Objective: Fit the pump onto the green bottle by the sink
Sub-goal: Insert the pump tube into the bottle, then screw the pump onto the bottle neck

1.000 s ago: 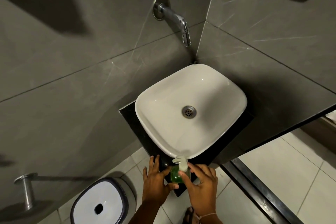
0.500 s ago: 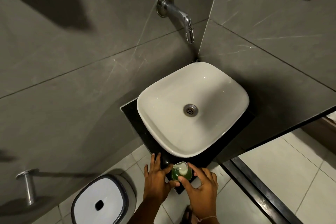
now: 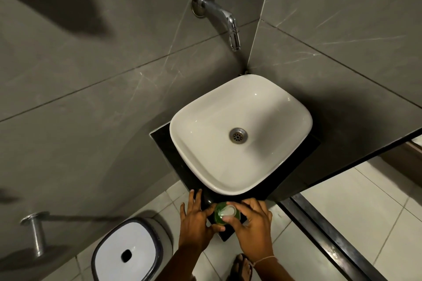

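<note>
One green bottle (image 3: 225, 218), upright on the near corner of the dark tabletop (image 3: 164, 141), just in front of the white sink (image 3: 285, 107). Seen from straight above, so its long axis runs vertical, toward the camera; only its shoulder shows as a green ring.

One white pump (image 3: 227, 210) sits on top of the bottle mouth, centred over it. Cannot tell from this angle whether the collar is fully screwed down or only resting.

Two hands, both at the bottle. Left hand (image 3: 196, 223) is on the bottle's left side, fingers curled against the body to steady it, thumb underneath toward the viewer. Right hand (image 3: 253, 228) is on the right side, thumb and forefinger pinching the pump collar from either side. The right hand is the one on the pump; the left only braces.

Judgement: the coming move turns about that vertical axis, the right fingers twisting the collar while the left stops the bottle spinning or tipping off the tabletop edge.

Also counted: one tap (image 3: 219, 13), one lidded bin (image 3: 127, 251) on the floor.
</note>
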The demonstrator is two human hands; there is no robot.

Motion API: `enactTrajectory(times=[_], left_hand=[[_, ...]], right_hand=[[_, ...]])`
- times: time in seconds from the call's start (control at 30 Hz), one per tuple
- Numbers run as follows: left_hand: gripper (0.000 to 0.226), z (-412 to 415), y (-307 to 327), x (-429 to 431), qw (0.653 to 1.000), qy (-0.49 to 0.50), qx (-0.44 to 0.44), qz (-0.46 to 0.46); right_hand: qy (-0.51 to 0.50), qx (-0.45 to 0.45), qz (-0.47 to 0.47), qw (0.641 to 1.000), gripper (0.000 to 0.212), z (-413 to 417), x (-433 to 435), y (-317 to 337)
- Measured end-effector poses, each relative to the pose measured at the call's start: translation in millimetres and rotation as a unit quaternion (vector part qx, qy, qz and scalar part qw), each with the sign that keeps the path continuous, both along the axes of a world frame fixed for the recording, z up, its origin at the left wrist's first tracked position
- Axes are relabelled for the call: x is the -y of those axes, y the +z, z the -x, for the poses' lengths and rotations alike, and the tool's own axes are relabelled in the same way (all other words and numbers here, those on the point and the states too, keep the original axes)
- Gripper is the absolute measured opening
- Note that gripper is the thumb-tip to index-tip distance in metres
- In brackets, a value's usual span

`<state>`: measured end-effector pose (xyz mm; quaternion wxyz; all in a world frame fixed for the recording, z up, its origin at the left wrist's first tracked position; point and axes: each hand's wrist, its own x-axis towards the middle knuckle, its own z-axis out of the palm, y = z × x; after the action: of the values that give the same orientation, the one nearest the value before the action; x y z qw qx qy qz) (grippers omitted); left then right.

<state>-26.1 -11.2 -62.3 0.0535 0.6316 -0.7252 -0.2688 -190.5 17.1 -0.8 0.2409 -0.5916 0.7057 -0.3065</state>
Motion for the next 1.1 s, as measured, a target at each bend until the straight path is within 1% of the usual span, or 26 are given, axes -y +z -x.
enactTrajectory(times=[0.1,0.13,0.2,0.27,0.37,0.47,0.57,0.63,0.7,0.77,0.83,0.9,1.03,1.1], left_hand=[[0.097,0.3,-0.8,-0.5,1.0,-0.002,0.004,0.003],[0.094,0.9,-0.9,-0.9,1.0,-0.004,0.009,0.003],[0.076,1.7,-1.4,-1.3,1.0,-0.002,0.021,-0.005],[0.068,1.3,-1.7,-0.4,1.0,0.001,0.023,-0.013],[0.07,1.3,1.4,1.1,1.0,-0.008,0.015,-0.02],[0.072,2.8,3.6,-0.2,1.0,-0.004,0.014,-0.024],[0.063,4.0,4.4,-1.3,1.0,0.006,0.017,-0.024],[0.057,4.0,4.9,-1.4,1.0,0.01,0.012,-0.025],[0.061,3.7,5.3,-1.2,1.0,0.006,0.015,-0.027],[0.07,3.4,6.4,-1.0,1.0,0.002,0.016,-0.027],[0.074,3.6,7.1,-0.6,0.999,-0.002,0.019,-0.028],[0.074,4.2,6.9,-0.5,0.999,0.0,0.023,-0.027],[0.067,5.2,4.3,-1.5,0.999,0.01,0.032,-0.017],[0.068,5.1,3.7,-1.7,0.999,0.006,0.034,-0.016]], right_hand=[[-0.027,-0.032,0.0,0.999,0.04,-5.2,-1.0,-3.6],[-0.043,-0.033,-0.006,0.999,0.041,-8.3,-1.7,-3.8],[-0.078,-0.016,-0.025,0.997,0.046,-15.0,-2.4,-1.7],[-0.088,0.001,-0.032,0.996,0.046,-18.9,-2.4,-0.1],[-0.055,0.013,-0.024,0.998,0.053,-14.9,-3.5,1.1],[-0.058,0.005,-0.017,0.998,0.047,-12.9,-2.0,2.4],[-0.094,-0.015,-0.035,0.995,0.052,-20.1,3.7,4.1],[-0.1,-0.014,-0.041,0.994,0.053,-21.7,3.3,3.4],[-0.078,0.001,-0.04,0.996,0.047,-17.6,-2.3,0.6],[-0.048,0.001,-0.036,0.998,0.045,-11.2,-5.9,-0.9],[-0.055,0.0,-0.034,0.998,0.039,-7.4,-4.5,-0.7],[-0.071,-0.004,-0.033,0.997,0.035,-9.7,-0.7,1.9],[-0.089,0.001,-0.028,0.996,0.041,-15.9,-1.4,1.2],[-0.071,0.01,-0.036,0.997,0.044,-13.6,-4.0,0.3]])
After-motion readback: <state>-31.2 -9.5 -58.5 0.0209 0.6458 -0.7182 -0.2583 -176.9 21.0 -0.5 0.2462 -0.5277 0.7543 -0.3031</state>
